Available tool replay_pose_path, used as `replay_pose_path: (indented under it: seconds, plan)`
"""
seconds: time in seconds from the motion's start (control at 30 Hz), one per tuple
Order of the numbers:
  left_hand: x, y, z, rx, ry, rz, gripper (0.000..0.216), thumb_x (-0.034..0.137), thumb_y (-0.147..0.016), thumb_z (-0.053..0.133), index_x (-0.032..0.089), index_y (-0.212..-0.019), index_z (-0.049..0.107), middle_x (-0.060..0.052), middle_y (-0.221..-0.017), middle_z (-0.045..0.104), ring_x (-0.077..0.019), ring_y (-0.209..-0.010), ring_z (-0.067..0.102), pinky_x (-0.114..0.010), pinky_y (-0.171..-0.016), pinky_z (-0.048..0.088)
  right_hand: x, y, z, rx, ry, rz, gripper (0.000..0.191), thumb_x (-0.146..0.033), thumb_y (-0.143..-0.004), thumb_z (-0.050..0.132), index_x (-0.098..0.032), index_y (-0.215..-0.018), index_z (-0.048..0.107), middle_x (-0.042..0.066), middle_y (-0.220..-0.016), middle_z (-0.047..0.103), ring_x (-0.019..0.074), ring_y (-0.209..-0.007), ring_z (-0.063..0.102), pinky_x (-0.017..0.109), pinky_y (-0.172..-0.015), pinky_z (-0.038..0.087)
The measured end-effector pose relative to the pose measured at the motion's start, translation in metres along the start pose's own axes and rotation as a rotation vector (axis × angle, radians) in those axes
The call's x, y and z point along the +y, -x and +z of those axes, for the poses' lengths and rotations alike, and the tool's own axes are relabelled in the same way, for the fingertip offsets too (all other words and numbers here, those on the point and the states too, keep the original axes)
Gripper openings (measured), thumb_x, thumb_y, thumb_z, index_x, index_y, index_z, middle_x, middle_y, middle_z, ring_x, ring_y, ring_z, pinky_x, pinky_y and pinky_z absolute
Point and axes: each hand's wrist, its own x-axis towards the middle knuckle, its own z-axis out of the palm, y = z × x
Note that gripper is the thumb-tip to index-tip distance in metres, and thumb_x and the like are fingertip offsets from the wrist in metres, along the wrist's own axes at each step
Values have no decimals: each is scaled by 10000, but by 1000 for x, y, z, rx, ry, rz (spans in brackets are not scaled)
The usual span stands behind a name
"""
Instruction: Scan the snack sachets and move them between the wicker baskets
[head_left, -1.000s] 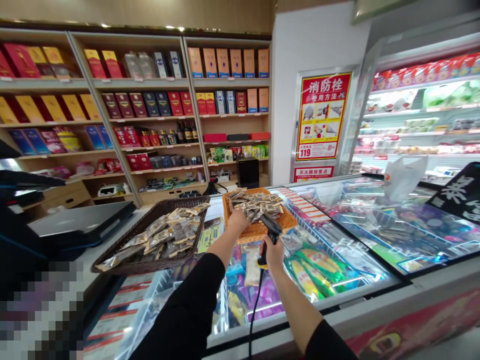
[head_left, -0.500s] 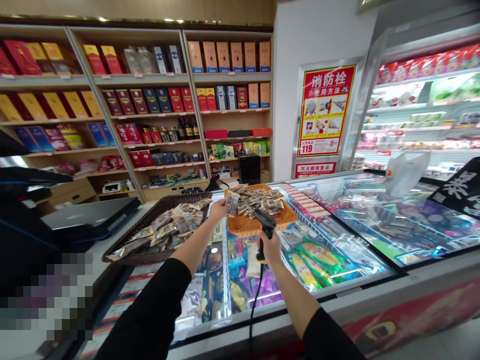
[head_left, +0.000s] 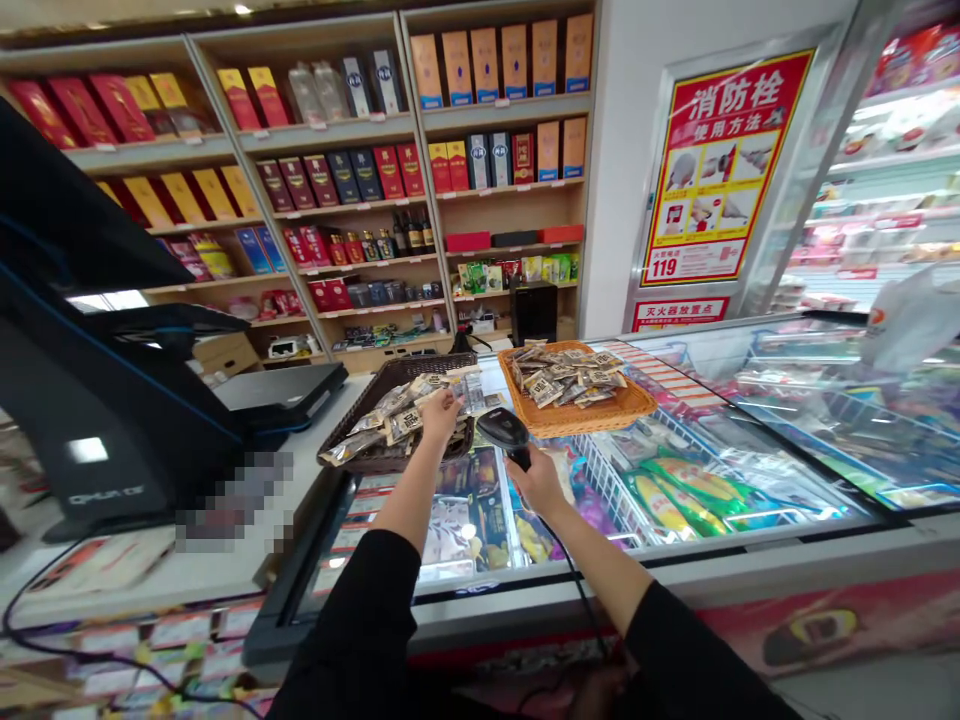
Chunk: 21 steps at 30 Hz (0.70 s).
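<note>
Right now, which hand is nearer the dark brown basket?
Left. The left hand holds a packet over the dark brown basket; the right hand grips a barcode scanner, apart to its right.

Between the left hand (head_left: 441,412) (pinching a packet (head_left: 471,393)) and the right hand (head_left: 537,482) with its scanner (head_left: 504,428), a narrow gap lies open over the freezer lid (head_left: 750,555). The dark basket (head_left: 390,463) sits under the left hand, the orange basket (head_left: 577,422) stands just beyond the right, and the black register (head_left: 90,400) blocks the way well off to the left.

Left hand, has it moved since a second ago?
Yes. The left hand moved left, from over the orange basket to over the dark basket, carrying a packet; the right hand holds the scanner.
</note>
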Motion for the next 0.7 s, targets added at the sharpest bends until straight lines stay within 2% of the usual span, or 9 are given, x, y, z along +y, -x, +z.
replay_pose_path:
  seconds: [0.2, 0.43, 0.6, 0.67, 0.7]
  plan:
    - [-2, -1, 1, -21, 55, 13, 177, 300, -712, 641, 165, -826, 644, -53, -813, 717, -208, -822, 671, -315, -769, 515, 3, 1, -3, 63, 35, 18, 210, -409, -742, 617, -206, -792, 638, -22, -500, 559, 187, -523, 565, 244, -465, 387]
    - [-9, -4, 4, -44, 121, -5, 169, 275, -707, 645, 166, -836, 651, -55, -809, 717, -202, -777, 672, -335, -760, 529, 8, -1, -1, 51, 41, 33, 213, -419, -733, 624, -209, -766, 623, -23, -483, 548, 186, -486, 548, 249, -436, 371]
    - [-9, -5, 5, 13, 71, -2, 165, 268, -701, 666, 162, -827, 663, -53, -788, 707, -208, -793, 666, -327, -772, 518, 11, 0, 0, 53, -45, 78, 233, -436, -734, 634, -210, -745, 579, -48, -447, 511, 159, -413, 503, 244, -409, 352]
    - [-3, -1, 3, 64, 49, 62, 223, 274, -751, 626, 157, -934, 675, -56, -821, 705, -199, -790, 658, -319, -775, 509, 12, 0, 0, 44, -126, 98, 236, -431, -740, 636, -212, -740, 549, -64, -431, 491, 137, -369, 462, 238, -389, 340]
    - [1, 1, 1, 135, 18, 109, 272, 278, -786, 593, 162, -1020, 669, -61, -862, 703, -197, -803, 652, -319, -785, 502, 12, 0, -1, 45, -179, 110, 237, -429, -746, 633, -214, -743, 535, -72, -425, 482, 127, -351, 442, 236, -380, 337]
